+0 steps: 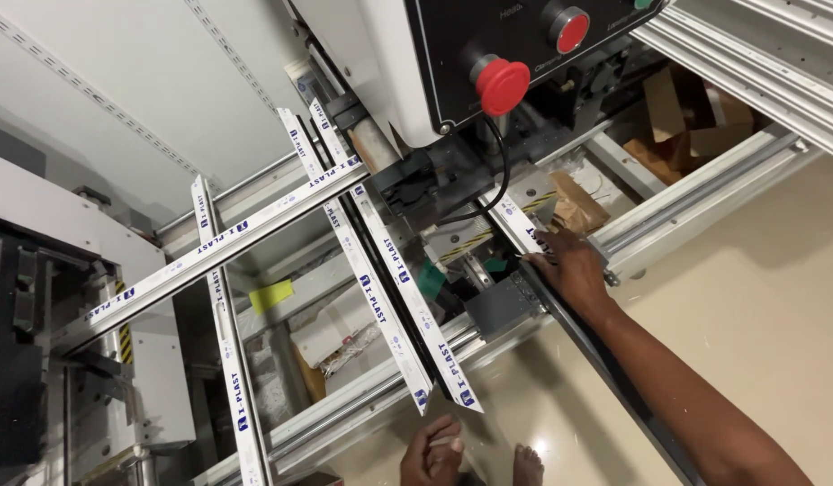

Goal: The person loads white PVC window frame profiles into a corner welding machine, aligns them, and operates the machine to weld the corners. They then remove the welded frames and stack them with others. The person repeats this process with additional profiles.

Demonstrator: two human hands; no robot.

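One hand (569, 265) presses a white profile (522, 225) end.

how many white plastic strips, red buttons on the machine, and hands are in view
white plastic strips: 5
red buttons: 2
hands: 2, right hand on a strip at the machine, left hand at the bottom edge
total: 9

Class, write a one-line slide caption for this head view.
Right hand presses a white profile strip at the machine clamp; left hand hangs low.

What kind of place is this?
Likely a window-frame fabrication workshop: white plastic profiles lie across a large machine with a red emergency-stop button, and the right hand rests on its bed.
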